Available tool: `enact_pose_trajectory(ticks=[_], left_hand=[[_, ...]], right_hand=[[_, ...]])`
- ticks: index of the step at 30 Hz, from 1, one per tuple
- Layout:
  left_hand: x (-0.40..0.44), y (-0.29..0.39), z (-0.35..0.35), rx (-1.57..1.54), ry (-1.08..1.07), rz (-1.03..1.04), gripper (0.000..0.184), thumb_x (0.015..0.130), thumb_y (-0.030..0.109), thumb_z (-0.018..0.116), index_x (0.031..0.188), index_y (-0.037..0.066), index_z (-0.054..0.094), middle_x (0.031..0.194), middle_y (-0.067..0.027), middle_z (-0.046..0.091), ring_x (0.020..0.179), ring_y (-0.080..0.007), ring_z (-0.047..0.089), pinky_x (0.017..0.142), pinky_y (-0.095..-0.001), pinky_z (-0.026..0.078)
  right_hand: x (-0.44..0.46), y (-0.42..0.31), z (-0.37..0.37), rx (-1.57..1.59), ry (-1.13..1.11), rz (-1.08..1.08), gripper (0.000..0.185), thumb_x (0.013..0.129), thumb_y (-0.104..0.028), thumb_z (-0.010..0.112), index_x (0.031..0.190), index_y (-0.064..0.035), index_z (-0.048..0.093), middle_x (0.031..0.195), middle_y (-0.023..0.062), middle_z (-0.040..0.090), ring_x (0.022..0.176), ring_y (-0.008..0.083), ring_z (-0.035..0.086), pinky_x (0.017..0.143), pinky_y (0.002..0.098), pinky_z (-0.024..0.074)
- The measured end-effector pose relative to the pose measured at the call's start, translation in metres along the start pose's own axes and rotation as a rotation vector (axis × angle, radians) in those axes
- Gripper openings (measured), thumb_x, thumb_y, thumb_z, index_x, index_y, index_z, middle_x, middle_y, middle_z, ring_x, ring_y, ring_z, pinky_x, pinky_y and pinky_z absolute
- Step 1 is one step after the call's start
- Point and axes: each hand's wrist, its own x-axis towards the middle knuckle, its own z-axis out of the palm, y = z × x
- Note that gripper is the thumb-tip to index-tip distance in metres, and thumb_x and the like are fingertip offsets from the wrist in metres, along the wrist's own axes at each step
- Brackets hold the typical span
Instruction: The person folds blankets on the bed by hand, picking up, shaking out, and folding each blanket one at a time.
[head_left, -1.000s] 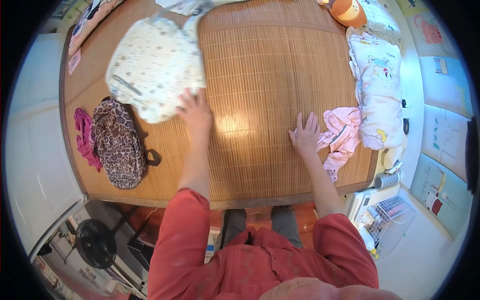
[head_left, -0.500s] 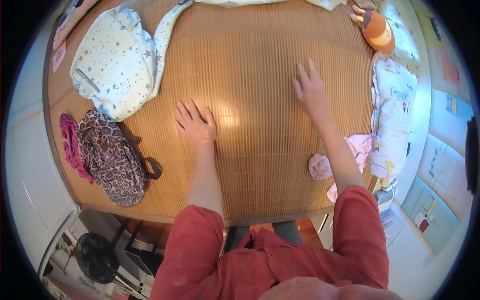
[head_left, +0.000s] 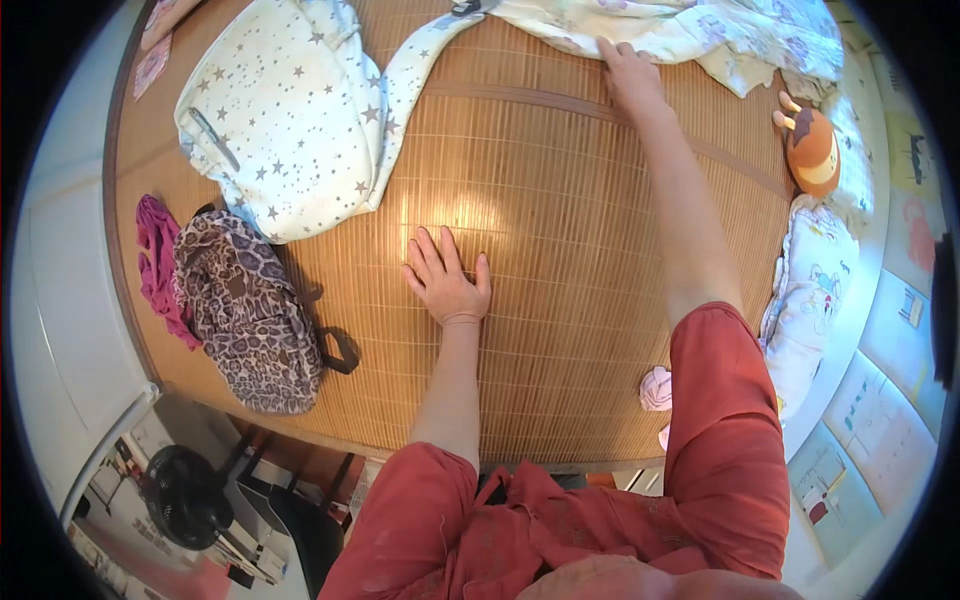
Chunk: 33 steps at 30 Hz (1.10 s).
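My left hand (head_left: 447, 283) lies flat on the brown bamboo mat (head_left: 540, 270), palm down, fingers spread. It holds nothing. Stretched far forward, my right hand (head_left: 634, 82) meets the near edge of a white floral cloth (head_left: 690, 30), perhaps a blanket. Its fingers are slightly apart over that edge, and the fingertips are partly hard to make out; no gathered fold shows in them. To the left of my hands lies a white backpack-shaped item with grey stars (head_left: 290, 120), a long strip running from it towards the floral cloth.
A leopard-print backpack (head_left: 250, 320) and a magenta cloth (head_left: 160, 265) lie on the left. At right are an orange-brown plush toy (head_left: 813, 150), a white printed pillow (head_left: 808, 290) and a pink bundle (head_left: 656, 388). A black fan (head_left: 187, 497) stands below the mat's near left edge.
My right hand has moved forward from the bare mat to the floral cloth's edge. My left hand stays flat on the mat. The view has shifted forward, showing more of the cloth.
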Motion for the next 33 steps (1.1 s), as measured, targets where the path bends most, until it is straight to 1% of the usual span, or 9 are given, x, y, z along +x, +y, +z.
enact_pose_trajectory(ticks=[4, 6, 12, 20, 24, 27, 29, 31, 33], left_hand=[[-0.001, 0.000, 0.000, -0.001, 0.007, 0.008, 0.068, 0.082, 0.044, 0.048, 0.138, 0.011, 0.028, 0.145, -0.0171, 0.020, 0.133, -0.0341, 0.018, 0.105, -0.0506, 0.012], [-0.003, 0.001, 0.002, -0.012, 0.024, 0.017, 0.067, 0.082, 0.044, 0.048, 0.138, 0.011, 0.029, 0.145, -0.0171, 0.020, 0.133, -0.0340, 0.018, 0.105, -0.0506, 0.012], [-0.004, 0.004, 0.004, -0.022, 0.091, 0.035, 0.066, 0.083, 0.044, 0.048, 0.137, 0.012, 0.031, 0.144, -0.0170, 0.021, 0.133, -0.0334, 0.019, 0.105, -0.0509, 0.013], [-0.014, -0.003, 0.015, -0.042, 0.245, 0.085, 0.063, 0.082, 0.048, 0.049, 0.133, 0.012, 0.039, 0.140, -0.0172, 0.031, 0.130, -0.0337, 0.025, 0.103, -0.0524, 0.017], [-0.016, -0.029, 0.023, -0.132, 0.243, 0.173, 0.063, 0.085, 0.050, 0.042, 0.132, 0.009, 0.040, 0.141, -0.0172, 0.028, 0.131, -0.0353, 0.022, 0.105, -0.0522, 0.011], [-0.038, -0.061, 0.012, -0.552, -0.044, 0.254, 0.059, 0.088, 0.036, 0.045, 0.133, 0.000, 0.032, 0.138, -0.0223, 0.030, 0.128, -0.0386, 0.027, 0.106, -0.0435, 0.020], [-0.097, -0.053, -0.026, -0.803, -0.228, 0.154, 0.063, 0.086, 0.030, 0.052, 0.134, -0.003, 0.028, 0.136, -0.0230, 0.032, 0.126, -0.0357, 0.031, 0.104, -0.0384, 0.025], [-0.169, -0.069, -0.028, -0.861, -0.312, 0.170, 0.083, 0.075, 0.034, 0.067, 0.135, -0.004, 0.024, 0.129, -0.0219, 0.040, 0.122, -0.0311, 0.038, 0.101, -0.0361, 0.031], [-0.240, -0.079, -0.040, -0.589, -0.419, 0.184, 0.086, 0.069, 0.036, 0.072, 0.132, -0.003, 0.029, 0.118, -0.0232, 0.051, 0.107, -0.0367, 0.051, 0.089, -0.0403, 0.042]], right_hand=[[-0.021, 0.011, 0.012, 0.026, 0.064, -0.041, 0.023, 0.083, -0.017, 0.048, 0.103, -0.0086, 0.053, 0.106, 0.0139, 0.059, 0.098, 0.0339, 0.055, 0.078, 0.0441, 0.0457], [-0.040, 0.014, 0.018, 0.151, 0.060, 0.032, 0.017, 0.083, -0.020, 0.048, 0.088, -0.0067, 0.057, 0.088, 0.0163, 0.063, 0.087, 0.0345, 0.059, 0.073, 0.0451, 0.0468], [-0.178, -0.012, -0.001, 0.241, -0.172, 0.227, 0.021, 0.080, -0.025, 0.054, 0.088, -0.0058, 0.056, 0.078, 0.0178, 0.063, 0.076, 0.0354, 0.061, 0.066, 0.0461, 0.0473], [-0.428, -0.075, 0.000, 0.371, -0.289, 0.160, 0.017, 0.071, -0.022, 0.060, 0.080, -0.0073, 0.057, 0.070, 0.0131, 0.060, 0.068, 0.0308, 0.060, 0.059, 0.0430, 0.0466], [-0.540, -0.128, -0.015, 0.572, -0.479, 0.223, 0.019, 0.071, -0.023, 0.062, 0.082, -0.0087, 0.056, 0.073, 0.0147, 0.060, 0.071, 0.0340, 0.059, 0.063, 0.0460, 0.0455], [-0.606, -0.159, -0.014, 0.692, -0.522, 0.229, 0.020, 0.074, -0.027, 0.060, 0.082, -0.0098, 0.058, 0.074, 0.0149, 0.061, 0.074, 0.0340, 0.059, 0.063, 0.0473, 0.0448], [-0.629, -0.172, -0.032, 0.771, -0.573, 0.244, 0.021, 0.075, -0.028, 0.059, 0.087, -0.0105, 0.059, 0.077, 0.0159, 0.061, 0.076, 0.0340, 0.060, 0.065, 0.0462, 0.0452], [-0.646, -0.183, -0.059, 0.837, -0.624, 0.259, 0.024, 0.077, -0.029, 0.058, 0.092, -0.0112, 0.060, 0.080, 0.0169, 0.062, 0.078, 0.0340, 0.060, 0.066, 0.0452, 0.0455], [-0.651, -0.189, -0.102, 1.307, -0.548, 0.235, 0.029, 0.079, -0.030, 0.055, 0.101, -0.0136, 0.060, 0.084, 0.0187, 0.062, 0.081, 0.0330, 0.061, 0.069, 0.0405, 0.0463]])
